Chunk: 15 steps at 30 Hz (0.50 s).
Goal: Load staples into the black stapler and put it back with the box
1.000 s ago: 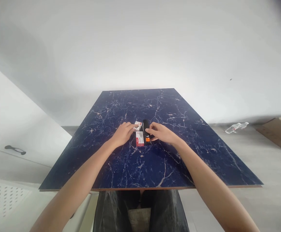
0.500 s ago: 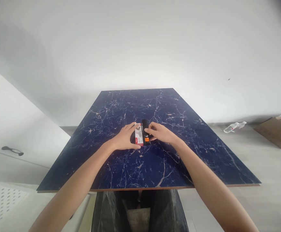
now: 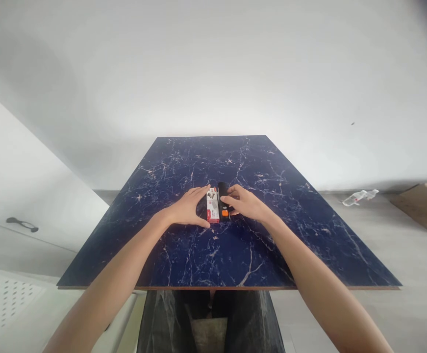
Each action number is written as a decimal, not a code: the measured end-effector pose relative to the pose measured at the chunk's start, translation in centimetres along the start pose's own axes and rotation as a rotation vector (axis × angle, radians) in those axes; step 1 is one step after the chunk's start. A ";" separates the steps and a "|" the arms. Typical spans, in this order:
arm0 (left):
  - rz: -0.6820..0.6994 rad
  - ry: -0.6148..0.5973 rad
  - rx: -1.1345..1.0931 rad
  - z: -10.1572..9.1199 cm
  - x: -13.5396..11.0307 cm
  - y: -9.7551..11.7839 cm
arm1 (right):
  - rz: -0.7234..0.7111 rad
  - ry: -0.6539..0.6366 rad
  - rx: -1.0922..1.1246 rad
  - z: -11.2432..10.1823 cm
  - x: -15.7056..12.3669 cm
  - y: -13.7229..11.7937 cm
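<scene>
A small red-and-white box [image 3: 212,206] with a stapler picture printed on it lies at mid-table. Right alongside it is a black stapler [image 3: 222,196] with an orange part at its near end. My left hand [image 3: 188,208] is spread in a wide C around the box's left side, thumb at the near corner and fingertips at the far one, with table showing inside the curve. On the stapler's right side, the fingers and thumb of my right hand [image 3: 243,201] are closed, covering part of it.
The dark blue marbled table [image 3: 209,260] has its near edge in front of my legs. A white wall [image 3: 213,68] rises behind it. To the right on the floor lie a clear plastic bottle [image 3: 359,197] and a cardboard box [image 3: 421,206]. A white cabinet door [image 3: 37,186] stands left.
My left thumb and fingers have drawn slightly back from the box. My right hand stays at the stapler. The whole view has shifted a little.
</scene>
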<state>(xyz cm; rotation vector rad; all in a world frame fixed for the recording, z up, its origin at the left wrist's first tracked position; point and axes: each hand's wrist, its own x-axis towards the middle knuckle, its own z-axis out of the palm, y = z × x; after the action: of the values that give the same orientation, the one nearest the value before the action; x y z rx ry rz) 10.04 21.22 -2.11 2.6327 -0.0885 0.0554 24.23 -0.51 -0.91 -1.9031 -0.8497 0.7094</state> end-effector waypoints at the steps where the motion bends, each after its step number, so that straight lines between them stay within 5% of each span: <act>1: -0.023 -0.008 -0.006 -0.1 0.0 0.0 | -0.002 0.002 -0.008 0.1 0.0 0.0; 9: -0.030 0.039 -0.027 0.6 1.7 0.7 | -0.049 0.233 -0.305 -0.1 0.2 -0.1; 15: 0.023 0.033 -0.012 2.1 7.7 2.0 | 0.034 0.422 -0.454 -3.8 0.6 0.5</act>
<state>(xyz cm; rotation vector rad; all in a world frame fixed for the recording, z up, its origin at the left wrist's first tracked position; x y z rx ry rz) 17.66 18.01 -2.59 2.6182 -0.1073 0.1061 27.60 -2.15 0.15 -2.3600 -0.7461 0.1164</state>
